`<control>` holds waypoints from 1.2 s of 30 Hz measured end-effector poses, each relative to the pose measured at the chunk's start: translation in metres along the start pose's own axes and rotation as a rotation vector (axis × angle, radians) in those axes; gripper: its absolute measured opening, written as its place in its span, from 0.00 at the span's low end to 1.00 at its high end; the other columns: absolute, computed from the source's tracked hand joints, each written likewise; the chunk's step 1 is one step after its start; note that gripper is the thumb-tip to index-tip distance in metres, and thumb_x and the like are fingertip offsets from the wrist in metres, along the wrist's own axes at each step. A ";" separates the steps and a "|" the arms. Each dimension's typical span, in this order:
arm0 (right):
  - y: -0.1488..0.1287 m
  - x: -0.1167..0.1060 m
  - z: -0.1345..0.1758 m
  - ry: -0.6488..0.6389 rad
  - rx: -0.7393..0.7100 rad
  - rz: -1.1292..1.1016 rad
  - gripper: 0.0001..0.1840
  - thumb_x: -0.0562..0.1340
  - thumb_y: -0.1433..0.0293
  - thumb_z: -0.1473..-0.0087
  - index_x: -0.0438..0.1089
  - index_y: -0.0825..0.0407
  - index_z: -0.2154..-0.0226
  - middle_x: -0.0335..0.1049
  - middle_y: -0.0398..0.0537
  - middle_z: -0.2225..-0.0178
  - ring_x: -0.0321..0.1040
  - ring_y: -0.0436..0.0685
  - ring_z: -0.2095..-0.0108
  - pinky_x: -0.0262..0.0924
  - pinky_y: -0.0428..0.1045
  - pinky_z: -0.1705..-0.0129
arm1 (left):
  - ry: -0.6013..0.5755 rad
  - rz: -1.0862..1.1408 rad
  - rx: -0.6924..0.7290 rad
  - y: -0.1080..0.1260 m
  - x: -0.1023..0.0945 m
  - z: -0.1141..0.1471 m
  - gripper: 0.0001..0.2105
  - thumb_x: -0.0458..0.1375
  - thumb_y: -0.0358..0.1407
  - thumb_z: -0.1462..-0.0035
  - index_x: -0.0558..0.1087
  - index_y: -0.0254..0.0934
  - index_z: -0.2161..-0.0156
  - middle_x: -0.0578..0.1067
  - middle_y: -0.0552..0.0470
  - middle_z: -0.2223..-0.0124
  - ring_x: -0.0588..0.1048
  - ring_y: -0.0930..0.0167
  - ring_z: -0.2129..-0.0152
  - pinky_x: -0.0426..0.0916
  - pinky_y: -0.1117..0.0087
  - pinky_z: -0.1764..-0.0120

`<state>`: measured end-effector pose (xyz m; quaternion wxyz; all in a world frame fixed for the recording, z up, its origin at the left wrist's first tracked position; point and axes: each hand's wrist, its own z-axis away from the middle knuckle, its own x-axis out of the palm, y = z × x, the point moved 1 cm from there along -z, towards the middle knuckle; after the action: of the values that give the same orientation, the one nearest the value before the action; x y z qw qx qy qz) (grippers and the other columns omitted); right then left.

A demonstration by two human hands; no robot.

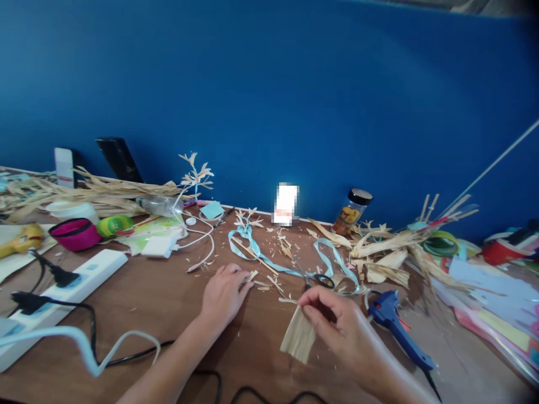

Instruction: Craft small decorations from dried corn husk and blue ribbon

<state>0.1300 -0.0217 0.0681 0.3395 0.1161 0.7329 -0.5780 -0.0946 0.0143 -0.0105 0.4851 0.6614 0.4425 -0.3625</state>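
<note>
My right hand pinches a flat, pale piece of dried corn husk by its top edge, above the brown table. Farther left, my left hand rests low over the table, its thumb and fingertips closed at a small husk scrap. Just beyond my right hand lie black-handled scissors, partly hidden by the fingers. A light blue ribbon runs across the table behind both hands. A small husk flower is by the ribbon, with a thin stick. Husk trimmings are scattered around.
A blue glue gun lies right of my right hand. Behind it are a husk bundle and a black-lidded jar. A white power strip with plugs and cables fills the left. A lit, blurred-out device leans against the blue wall.
</note>
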 end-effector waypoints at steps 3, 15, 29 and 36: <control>0.000 -0.001 -0.022 -0.010 -0.057 0.037 0.08 0.53 0.69 0.47 0.68 0.50 0.71 0.62 0.39 0.80 0.57 0.49 0.79 0.49 0.44 0.77 | -0.013 -0.018 0.041 0.002 0.002 0.002 0.11 0.49 0.33 0.44 0.74 0.41 0.63 0.71 0.49 0.66 0.68 0.68 0.66 0.60 0.69 0.61; 0.033 0.030 -0.138 0.066 -0.003 0.215 0.10 0.53 0.76 0.52 0.69 0.52 0.71 0.69 0.44 0.75 0.63 0.51 0.74 0.52 0.45 0.72 | -0.059 -0.137 0.026 0.010 0.001 0.008 0.13 0.50 0.27 0.48 0.72 0.42 0.60 0.70 0.49 0.65 0.67 0.66 0.64 0.60 0.68 0.62; 0.055 0.041 -0.178 0.082 0.064 0.404 0.15 0.50 0.72 0.46 0.71 0.49 0.64 0.72 0.47 0.62 0.66 0.55 0.62 0.55 0.46 0.64 | -0.037 -0.187 0.037 0.012 0.005 0.009 0.09 0.47 0.32 0.44 0.69 0.38 0.70 0.70 0.50 0.67 0.67 0.67 0.66 0.58 0.69 0.65; 0.058 0.010 -0.172 0.059 0.005 0.519 0.16 0.48 0.70 0.44 0.69 0.49 0.60 0.72 0.46 0.60 0.66 0.53 0.62 0.55 0.45 0.64 | -0.019 -0.177 0.063 0.010 0.006 0.008 0.09 0.47 0.33 0.43 0.70 0.39 0.69 0.71 0.51 0.67 0.68 0.67 0.66 0.59 0.69 0.65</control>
<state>0.0925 0.1529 0.0342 0.4548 0.3175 0.6868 -0.4697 -0.0840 0.0066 -0.0150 0.4342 0.6311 0.4831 -0.4241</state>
